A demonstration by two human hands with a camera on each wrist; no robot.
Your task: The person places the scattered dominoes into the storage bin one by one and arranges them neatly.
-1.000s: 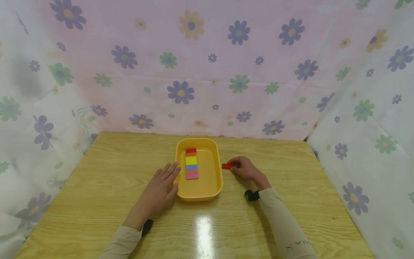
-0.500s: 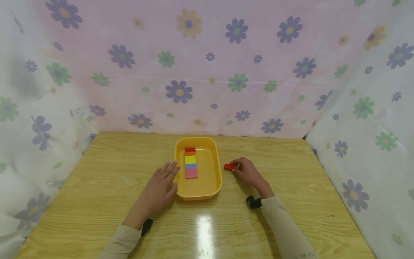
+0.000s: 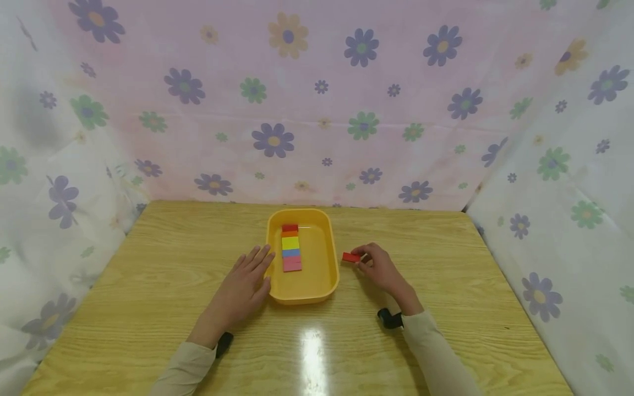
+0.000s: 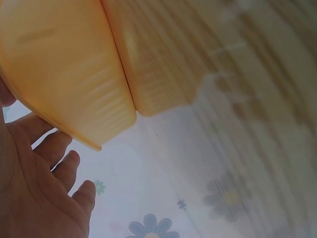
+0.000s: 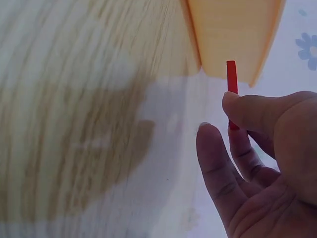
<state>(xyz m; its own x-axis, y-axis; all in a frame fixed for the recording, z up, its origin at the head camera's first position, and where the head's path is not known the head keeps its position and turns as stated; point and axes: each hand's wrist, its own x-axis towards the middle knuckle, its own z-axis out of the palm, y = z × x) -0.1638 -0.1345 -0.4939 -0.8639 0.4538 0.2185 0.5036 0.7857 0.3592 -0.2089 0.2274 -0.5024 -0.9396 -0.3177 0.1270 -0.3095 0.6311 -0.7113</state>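
In the head view, my right hand (image 3: 383, 269) pinches a small flat red block (image 3: 351, 257) just right of a yellow plastic tray (image 3: 303, 297). The right wrist view shows the red block (image 5: 232, 74) edge-on between thumb and fingers, above the table. My left hand (image 3: 241, 289) lies with fingers extended over the tray's left rim. From the left wrist, the fingers of that hand (image 4: 47, 183) touch the tray's outer edge (image 4: 74, 89). Inside the tray, along its left side, a column of coloured blocks (image 3: 290, 242) runs from red through orange, yellow and blue to pink.
A wood-grain table (image 3: 163, 264) carries the tray. Flowered cloth (image 3: 297, 110) hangs behind it and along both sides. Dark wrist cameras (image 3: 389, 319) sit under the person's wrists, near the beige sleeves.
My right hand, still pinching the red block, has drawn slightly away from the tray and toward the person. The left hand stays on the rim, and the column of blocks is unchanged.
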